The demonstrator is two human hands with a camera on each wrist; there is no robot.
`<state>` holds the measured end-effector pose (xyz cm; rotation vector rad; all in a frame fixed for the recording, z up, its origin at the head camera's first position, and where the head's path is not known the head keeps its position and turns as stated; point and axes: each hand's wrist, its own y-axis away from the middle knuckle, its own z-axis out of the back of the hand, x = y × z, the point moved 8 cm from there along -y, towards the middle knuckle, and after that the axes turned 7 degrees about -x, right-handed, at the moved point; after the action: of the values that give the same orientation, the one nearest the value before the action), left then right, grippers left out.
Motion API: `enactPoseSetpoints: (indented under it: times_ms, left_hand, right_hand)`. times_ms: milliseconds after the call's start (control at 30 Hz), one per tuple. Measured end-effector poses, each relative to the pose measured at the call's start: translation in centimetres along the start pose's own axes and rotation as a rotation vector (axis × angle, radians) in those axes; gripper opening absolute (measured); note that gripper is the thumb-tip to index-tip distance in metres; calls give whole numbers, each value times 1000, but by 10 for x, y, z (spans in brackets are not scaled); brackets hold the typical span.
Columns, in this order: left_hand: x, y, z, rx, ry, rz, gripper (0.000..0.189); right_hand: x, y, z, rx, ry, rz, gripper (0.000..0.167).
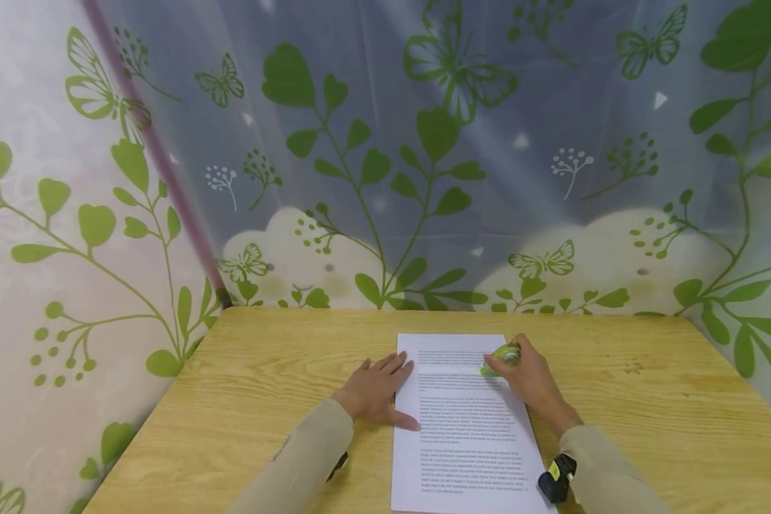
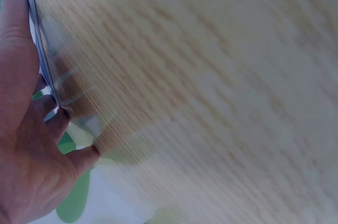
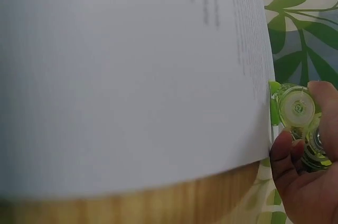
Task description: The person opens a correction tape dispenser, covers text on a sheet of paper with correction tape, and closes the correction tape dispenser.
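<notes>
A printed white sheet of paper (image 1: 462, 421) lies on the wooden table (image 1: 649, 400), also seen close up as the sheet of paper (image 3: 121, 76). My left hand (image 1: 375, 389) rests flat on the sheet's left edge with fingers straight; the left hand (image 2: 26, 145) shows against the paper edge in the left wrist view. My right hand (image 1: 530, 378) grips a green, clear-cased correction tape dispenser (image 1: 504, 357) on the upper right of the text. The dispenser (image 3: 298, 110) sits between thumb and fingers at the paper's edge.
A curtain with green leaves and butterflies (image 1: 437, 157) hangs close behind and to both sides of the table. Bare wood lies left (image 1: 244, 400) and right of the sheet. Dark wrist-worn devices (image 1: 557, 477) sit on both sleeves.
</notes>
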<state>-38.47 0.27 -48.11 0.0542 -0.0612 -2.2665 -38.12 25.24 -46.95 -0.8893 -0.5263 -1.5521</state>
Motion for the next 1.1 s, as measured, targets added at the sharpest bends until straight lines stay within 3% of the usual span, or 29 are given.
enactPoseSetpoints:
  times_ms: [667, 1100]
  left_hand:
    - [1, -1, -1, -8, 12, -2, 111]
    - [0, 0, -1, -9, 17, -4, 110]
  right_hand:
    - [-6, -4, 10, -11, 36, 18, 45]
    - [-10, -1, 15, -19, -7, 3, 45]
